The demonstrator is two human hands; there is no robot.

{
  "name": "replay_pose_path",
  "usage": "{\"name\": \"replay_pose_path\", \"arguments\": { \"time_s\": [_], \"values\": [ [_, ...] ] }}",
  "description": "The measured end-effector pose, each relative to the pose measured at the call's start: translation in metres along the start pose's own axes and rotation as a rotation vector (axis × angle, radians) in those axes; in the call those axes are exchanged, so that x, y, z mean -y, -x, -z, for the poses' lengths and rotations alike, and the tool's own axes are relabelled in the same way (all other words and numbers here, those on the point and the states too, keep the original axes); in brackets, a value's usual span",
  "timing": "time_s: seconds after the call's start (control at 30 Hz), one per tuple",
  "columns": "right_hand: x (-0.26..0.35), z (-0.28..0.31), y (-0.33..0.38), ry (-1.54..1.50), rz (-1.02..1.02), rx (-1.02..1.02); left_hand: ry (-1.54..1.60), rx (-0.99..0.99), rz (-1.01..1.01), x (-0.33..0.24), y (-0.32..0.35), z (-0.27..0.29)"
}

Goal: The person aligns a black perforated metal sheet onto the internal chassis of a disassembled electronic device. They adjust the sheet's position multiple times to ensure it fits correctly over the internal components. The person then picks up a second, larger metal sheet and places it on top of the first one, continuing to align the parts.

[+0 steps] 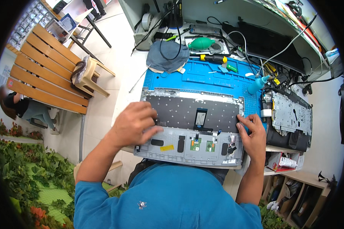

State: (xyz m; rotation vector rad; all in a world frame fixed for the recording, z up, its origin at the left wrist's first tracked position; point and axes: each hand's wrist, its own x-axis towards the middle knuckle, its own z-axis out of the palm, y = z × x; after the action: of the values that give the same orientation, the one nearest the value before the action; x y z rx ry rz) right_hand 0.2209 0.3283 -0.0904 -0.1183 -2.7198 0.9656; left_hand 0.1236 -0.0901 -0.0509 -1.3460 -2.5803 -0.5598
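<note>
Laptop palmrest shell (191, 131) on work mat (218, 78), screwdriver (213, 58) behind, metal bracket plate (292, 113) right.

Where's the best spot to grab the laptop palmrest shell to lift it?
Probably by the two short ends of the laptop palmrest shell, coming in from left and right. It lies flat and inside-up on the blue mat, long and thin, with small boards mid-panel; left hand and right hand already flank it.

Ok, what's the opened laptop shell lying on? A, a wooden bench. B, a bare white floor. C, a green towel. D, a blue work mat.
D: the grey laptop shell with its dark keyboard back lies on the blue work mat, with the left hand and right hand pressing on it from either side.
</note>
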Motion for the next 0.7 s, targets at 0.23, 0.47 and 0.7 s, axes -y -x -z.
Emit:
{"name": "replay_pose_path", "arguments": {
  "time_s": [0.23, 0.47, 0.7],
  "values": [
    [-0.002, 0.001, 0.003, -0.019, 0.003, -0.029, 0.053, -0.458, 0.435, 0.151, -0.111, 0.032],
    [-0.003, -0.002, -0.002, 0.004, 0.041, -0.026, 0.439, -0.222, 0.998, 0.302, -0.164, 0.02],
    [0.005, 0.003, 0.001, -0.023, -0.068, 0.014, 0.817, -0.238, 1.214, 0.287, -0.179, 0.015]
  ]
}}
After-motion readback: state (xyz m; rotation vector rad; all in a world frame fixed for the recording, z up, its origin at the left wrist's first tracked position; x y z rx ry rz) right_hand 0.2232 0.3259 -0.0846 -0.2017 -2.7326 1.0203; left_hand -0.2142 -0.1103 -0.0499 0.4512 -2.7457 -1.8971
